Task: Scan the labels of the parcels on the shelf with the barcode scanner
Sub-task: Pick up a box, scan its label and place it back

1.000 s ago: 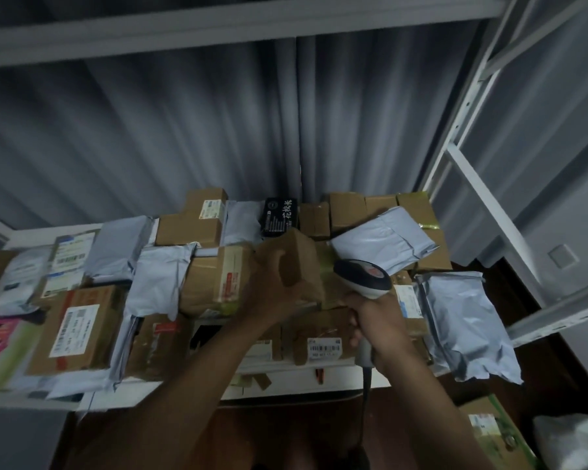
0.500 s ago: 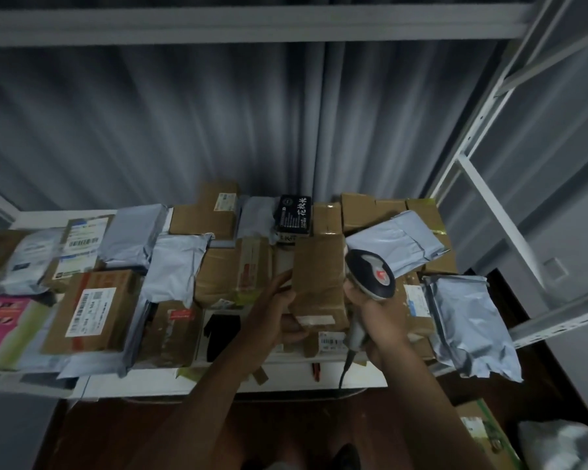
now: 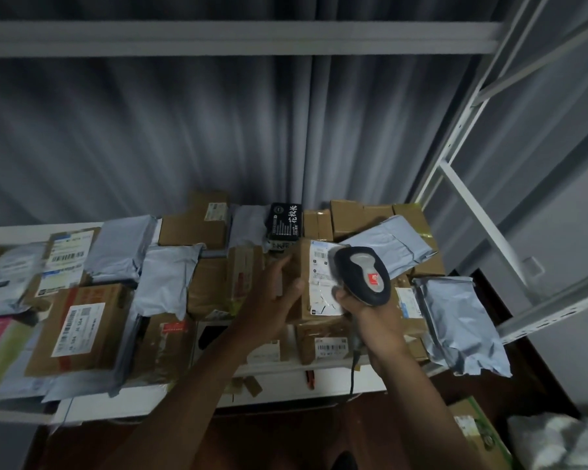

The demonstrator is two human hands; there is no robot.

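My left hand (image 3: 272, 300) grips a small brown cardboard parcel (image 3: 314, 279) by its left side, holding it up over the shelf with its white label facing me. My right hand (image 3: 364, 310) holds the grey and black barcode scanner (image 3: 362, 274) by its handle, the scanner head overlapping the right edge of that label. The scanner's cable (image 3: 353, 371) hangs down below my right hand. Many more parcels cover the white shelf (image 3: 286, 385): brown boxes and grey poly mailers, several with labels up.
A black box with white characters (image 3: 284, 220) stands at the back. A grey mailer (image 3: 459, 320) overhangs the shelf's right end by the white shelf upright (image 3: 455, 154). A cardboard box (image 3: 479, 432) and white bag (image 3: 557, 442) lie on the floor at right.
My left hand has turned the small parcel so its white label now faces up. The scanner has moved up beside that label.
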